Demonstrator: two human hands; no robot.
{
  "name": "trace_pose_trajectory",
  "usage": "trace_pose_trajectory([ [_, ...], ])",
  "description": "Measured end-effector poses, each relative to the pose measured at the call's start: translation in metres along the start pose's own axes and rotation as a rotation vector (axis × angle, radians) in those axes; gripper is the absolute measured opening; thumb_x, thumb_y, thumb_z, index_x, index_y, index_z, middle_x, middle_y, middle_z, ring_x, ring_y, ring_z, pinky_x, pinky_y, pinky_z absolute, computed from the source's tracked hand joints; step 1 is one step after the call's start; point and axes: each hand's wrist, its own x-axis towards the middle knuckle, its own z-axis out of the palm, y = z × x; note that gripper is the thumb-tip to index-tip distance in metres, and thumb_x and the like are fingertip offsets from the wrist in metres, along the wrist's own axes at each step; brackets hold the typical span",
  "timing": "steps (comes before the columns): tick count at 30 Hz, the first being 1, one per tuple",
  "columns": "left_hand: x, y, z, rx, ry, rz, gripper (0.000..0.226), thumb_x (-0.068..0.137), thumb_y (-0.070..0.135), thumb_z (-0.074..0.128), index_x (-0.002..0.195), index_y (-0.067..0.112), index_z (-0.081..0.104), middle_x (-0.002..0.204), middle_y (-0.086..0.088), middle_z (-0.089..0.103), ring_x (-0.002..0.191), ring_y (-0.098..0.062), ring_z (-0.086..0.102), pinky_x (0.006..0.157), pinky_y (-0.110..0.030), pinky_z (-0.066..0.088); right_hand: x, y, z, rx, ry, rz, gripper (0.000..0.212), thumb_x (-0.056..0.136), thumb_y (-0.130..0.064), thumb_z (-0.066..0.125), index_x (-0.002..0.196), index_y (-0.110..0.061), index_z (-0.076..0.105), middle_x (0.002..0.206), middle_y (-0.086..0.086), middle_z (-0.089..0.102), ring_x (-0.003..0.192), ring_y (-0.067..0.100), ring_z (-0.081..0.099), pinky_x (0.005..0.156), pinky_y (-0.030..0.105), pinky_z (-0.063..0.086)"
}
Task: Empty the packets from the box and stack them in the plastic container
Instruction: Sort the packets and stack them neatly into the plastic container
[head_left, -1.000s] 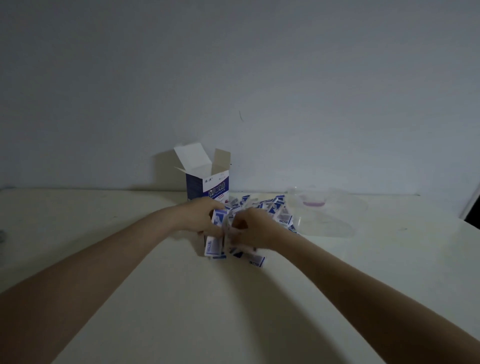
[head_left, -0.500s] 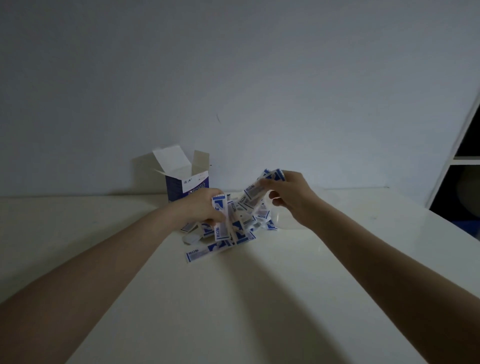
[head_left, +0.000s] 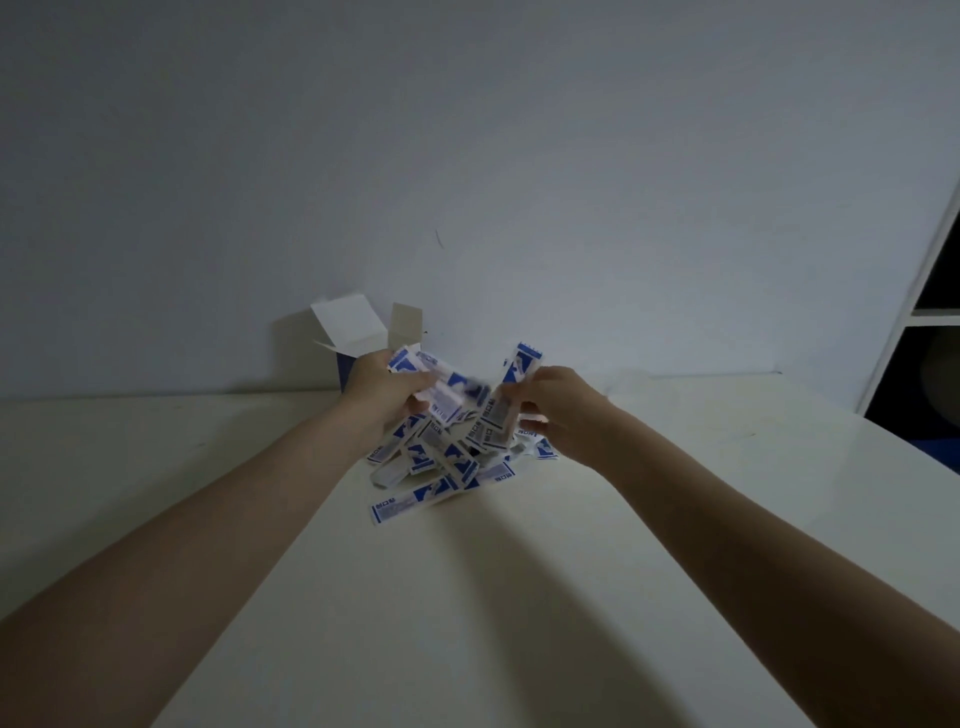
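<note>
A loose pile of blue-and-white packets (head_left: 441, 462) lies on the pale table (head_left: 467, 597) in front of the wall. My left hand (head_left: 382, 389) grips a bunch of packets (head_left: 436, 384) raised above the pile, blurred at its right end. My right hand (head_left: 556, 410) pinches a few packets (head_left: 511, 400) held nearly upright. Behind my left hand stands the open cardboard box (head_left: 358, 332), flaps up, its blue body mostly hidden. The clear plastic container (head_left: 631, 382) shows only faintly behind my right hand.
A single packet (head_left: 410, 504) lies nearest me at the pile's front edge. A white shelf unit (head_left: 930, 312) with dark compartments stands at the far right, past the table's corner. The plain wall runs close behind the box.
Both hands have risen from the pile with packets: the left one lifted its bunch up before the box, the right one turned its packets upright. The view shifted left.
</note>
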Motion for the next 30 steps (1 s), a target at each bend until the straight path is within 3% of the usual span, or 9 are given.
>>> trace_pose_trajectory([
  [2,-0.002,0.004,0.005,-0.181,0.015,-0.033,0.015,0.085,-0.001,0.062,0.075,0.008,0.055,0.075,-0.008,0.057,0.062,-0.016,0.055,0.043,-0.013,0.052,-0.004,0.0,0.0,0.224,-0.057,0.033,0.011,0.09,0.001,0.053,0.079,-0.001,0.051,0.08,0.012,0.058,0.075,0.02,0.059,0.069,0.025,0.053],
  [5,-0.01,0.006,0.011,-0.155,-0.184,-0.039,0.006,0.085,-0.002,0.061,0.087,0.004,0.059,0.082,-0.011,0.062,0.058,-0.014,0.064,0.049,-0.015,0.054,-0.008,-0.003,0.004,0.408,-0.082,0.026,0.009,0.091,0.002,0.05,0.084,-0.002,0.052,0.081,0.011,0.057,0.073,0.02,0.058,0.066,0.027,0.054],
  [8,-0.016,0.003,0.013,0.016,-0.341,-0.037,0.007,0.087,-0.001,0.058,0.09,0.004,0.06,0.084,-0.01,0.064,0.066,-0.014,0.063,0.054,-0.015,0.055,-0.001,-0.006,0.005,0.31,0.128,-0.052,0.009,0.089,0.004,0.052,0.084,-0.003,0.054,0.086,0.013,0.059,0.077,0.024,0.059,0.077,0.037,0.055],
  [11,-0.015,0.005,0.008,-0.011,-0.325,-0.105,0.005,0.09,-0.002,0.054,0.091,-0.001,0.059,0.088,-0.013,0.061,0.072,-0.018,0.061,0.056,-0.016,0.057,0.006,-0.016,-0.002,0.085,0.288,-0.245,0.016,0.088,0.008,0.046,0.102,0.006,0.053,0.092,0.014,0.058,0.082,0.026,0.059,0.082,0.045,0.052],
  [16,-0.013,0.006,0.006,0.079,-0.238,-0.115,0.023,0.092,0.002,0.052,0.07,0.006,0.059,0.072,-0.008,0.057,0.057,-0.012,0.052,0.042,-0.013,0.045,-0.006,-0.039,-0.003,-0.252,-0.215,-0.259,0.018,0.089,0.012,0.043,0.09,-0.004,0.052,0.096,0.017,0.06,0.09,0.031,0.061,0.082,0.042,0.053],
  [19,-0.019,0.012,0.008,0.015,-0.302,-0.154,0.015,0.093,0.008,0.053,0.082,0.004,0.062,0.08,-0.011,0.063,0.068,-0.017,0.059,0.053,-0.019,0.053,-0.008,-0.039,0.0,-0.426,-0.229,-0.234,0.027,0.086,0.007,0.054,0.107,-0.01,0.053,0.103,0.013,0.062,0.087,0.027,0.063,0.07,0.033,0.056],
  [22,-0.022,0.014,0.002,-0.064,-0.398,-0.22,0.021,0.095,0.025,0.051,0.096,0.007,0.063,0.087,-0.011,0.064,0.075,-0.021,0.063,0.062,-0.024,0.058,-0.005,-0.034,0.002,-0.595,-0.171,-0.267,0.05,0.081,0.007,0.061,0.126,-0.011,0.048,0.111,0.013,0.061,0.096,0.028,0.06,0.083,0.043,0.055],
  [25,-0.023,0.013,0.001,-0.03,-0.478,-0.195,0.016,0.091,0.019,0.056,0.099,0.007,0.065,0.091,-0.008,0.069,0.078,-0.018,0.069,0.069,-0.024,0.059,-0.003,-0.026,0.003,-0.55,-0.106,-0.276,0.051,0.077,0.003,0.067,0.123,-0.012,0.05,0.114,0.011,0.06,0.101,0.027,0.06,0.089,0.044,0.054],
  [30,-0.024,0.011,0.007,0.13,-0.358,-0.123,0.012,0.084,0.0,0.063,0.084,0.011,0.065,0.075,-0.002,0.069,0.054,-0.004,0.066,0.046,-0.014,0.05,-0.002,-0.02,-0.003,-0.356,0.03,-0.269,0.014,0.078,-0.003,0.069,0.089,-0.008,0.062,0.09,0.009,0.064,0.082,0.023,0.061,0.071,0.031,0.053],
])
